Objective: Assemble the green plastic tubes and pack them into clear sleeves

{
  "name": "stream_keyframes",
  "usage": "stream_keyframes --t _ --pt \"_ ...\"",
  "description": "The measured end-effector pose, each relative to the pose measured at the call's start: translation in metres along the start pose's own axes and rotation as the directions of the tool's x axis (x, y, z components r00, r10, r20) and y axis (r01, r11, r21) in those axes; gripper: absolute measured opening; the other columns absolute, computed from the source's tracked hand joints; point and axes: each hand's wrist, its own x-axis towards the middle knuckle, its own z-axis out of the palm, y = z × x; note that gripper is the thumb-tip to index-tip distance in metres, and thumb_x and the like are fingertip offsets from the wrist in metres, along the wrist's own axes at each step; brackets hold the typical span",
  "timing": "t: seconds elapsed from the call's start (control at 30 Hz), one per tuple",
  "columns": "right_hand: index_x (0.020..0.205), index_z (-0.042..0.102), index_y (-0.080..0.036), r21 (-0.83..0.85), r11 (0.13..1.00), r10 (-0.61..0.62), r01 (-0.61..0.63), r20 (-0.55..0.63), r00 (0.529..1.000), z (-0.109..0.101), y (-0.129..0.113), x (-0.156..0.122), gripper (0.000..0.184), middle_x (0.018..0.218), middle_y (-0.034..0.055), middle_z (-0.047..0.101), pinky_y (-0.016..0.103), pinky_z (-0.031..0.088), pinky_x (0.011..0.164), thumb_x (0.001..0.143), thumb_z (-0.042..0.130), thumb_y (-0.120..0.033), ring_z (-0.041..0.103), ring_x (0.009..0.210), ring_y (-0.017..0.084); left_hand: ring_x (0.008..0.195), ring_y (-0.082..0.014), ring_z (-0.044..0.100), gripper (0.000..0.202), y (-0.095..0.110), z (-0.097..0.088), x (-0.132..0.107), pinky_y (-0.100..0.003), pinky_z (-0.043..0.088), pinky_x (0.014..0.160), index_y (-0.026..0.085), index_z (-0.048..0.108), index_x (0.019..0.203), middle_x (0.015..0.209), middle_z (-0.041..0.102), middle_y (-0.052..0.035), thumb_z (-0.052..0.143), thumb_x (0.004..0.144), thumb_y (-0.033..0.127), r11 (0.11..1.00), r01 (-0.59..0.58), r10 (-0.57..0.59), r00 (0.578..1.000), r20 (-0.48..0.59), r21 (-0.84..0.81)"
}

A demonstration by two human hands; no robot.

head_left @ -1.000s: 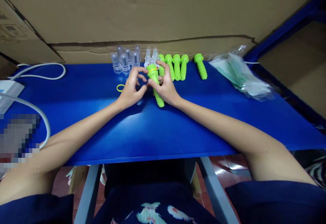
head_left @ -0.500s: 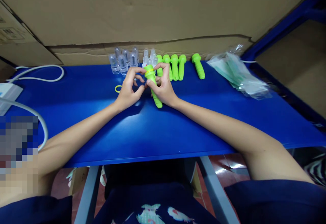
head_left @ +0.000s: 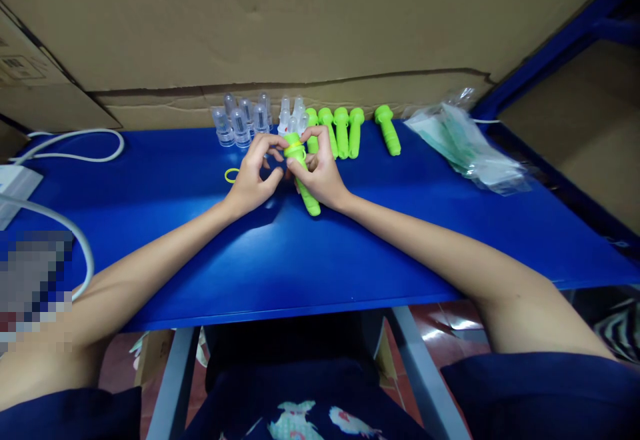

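Note:
My right hand (head_left: 323, 170) grips a bright green flashlight (head_left: 309, 199), tilted with its wide head away from me. A yellow ring (head_left: 296, 144) sits around that head. The curled fingers of my left hand (head_left: 257, 170) bear on the head and ring from the left side, its thumb lower down near the body. The right index fingertip also rests at the head's rim. On the table beside my left hand lies another yellow ring (head_left: 231, 175), partly hidden by the hand. Several matching green flashlights (head_left: 342, 133) lie in a row just beyond my right hand.
Clear plastic caps (head_left: 241, 127) stand in a group at the back of the blue table (head_left: 300, 273). Smaller clear parts (head_left: 299, 110) are beside them. One green flashlight (head_left: 389, 131) lies apart, near a plastic bag (head_left: 465, 140). A white cable (head_left: 75, 157) loops at left.
The held flashlight's head has dipped slightly toward me, and its tail has shifted a little down and right. Both hands keep nearly the same place.

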Motion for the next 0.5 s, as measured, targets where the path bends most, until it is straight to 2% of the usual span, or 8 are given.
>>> stream_keyframes --t 0.2,0.33,0.5 --pt "0.121 0.028 -0.031 0.032 0.998 0.047 -0.047 0.012 0.999 -0.001 0.002 0.001 0.054 0.080 -0.0062 0.063 0.023 0.053 0.042 0.092 0.069 -0.049 0.061 0.051 0.012 0.091 -0.0146 0.064 0.036 0.001 0.000 0.000 -0.028 0.052 0.076 0.019 0.057 0.118 0.117 0.061 -0.0078 0.058 0.083 0.012 1.000 0.008 -0.008 1.000 0.023 0.009" --pt "0.120 0.027 -0.031 0.091 0.995 0.048 -0.052 0.045 0.998 -0.002 0.008 0.006 0.052 0.081 -0.0065 0.063 0.022 0.053 0.044 0.093 0.067 -0.050 0.059 0.051 0.010 0.097 -0.0164 0.064 0.047 0.000 0.003 -0.002 -0.031 0.054 0.084 0.021 0.055 0.130 0.130 0.056 -0.0109 0.060 0.084 0.012 1.000 0.007 -0.008 0.999 0.048 0.009" --pt "0.119 0.027 -0.031 0.083 0.995 0.052 -0.051 -0.010 0.999 0.000 0.008 0.010 0.059 0.082 -0.0056 0.065 0.027 0.056 0.049 0.088 0.071 -0.056 0.061 0.054 0.012 0.101 -0.0185 0.066 0.052 -0.006 0.007 -0.005 -0.033 0.057 0.086 0.022 0.049 0.138 0.131 0.058 -0.0118 0.062 0.088 0.017 0.999 0.025 -0.024 0.999 0.028 -0.035"
